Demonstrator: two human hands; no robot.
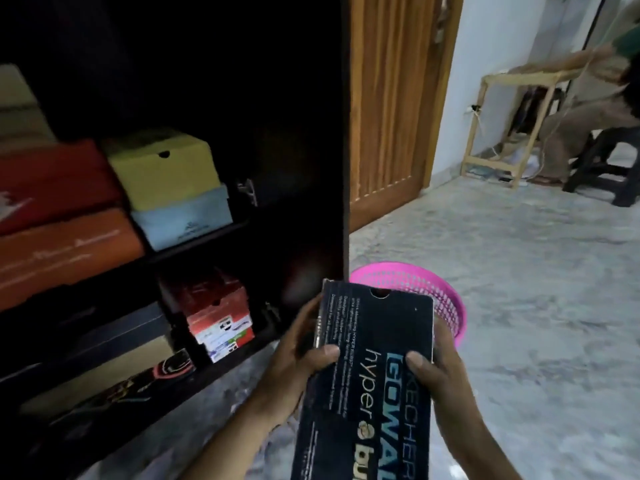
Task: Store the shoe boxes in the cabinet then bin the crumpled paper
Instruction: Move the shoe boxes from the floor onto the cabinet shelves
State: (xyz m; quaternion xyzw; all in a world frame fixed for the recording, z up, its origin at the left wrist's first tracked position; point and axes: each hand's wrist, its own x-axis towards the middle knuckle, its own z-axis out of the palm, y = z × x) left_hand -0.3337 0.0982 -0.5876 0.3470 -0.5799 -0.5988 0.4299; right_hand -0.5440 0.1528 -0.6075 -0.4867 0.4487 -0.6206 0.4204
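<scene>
I hold a black shoe box (374,368) with blue and white lettering in front of me, low in the view. My left hand (298,351) grips its left side, thumb on top. My right hand (436,372) grips its right side the same way. The box's far end points toward the open dark cabinet (294,168). Behind the box stands a pink mesh bin (446,299) on the floor. No crumpled paper is visible.
Cabinet shelves hold red and orange boxes (59,216), a yellow box on a pale blue one (173,188), and a red-and-white stack (214,317) below. A wooden door (391,98) is right of the cabinet. A person sits at a wooden table (512,109) far right.
</scene>
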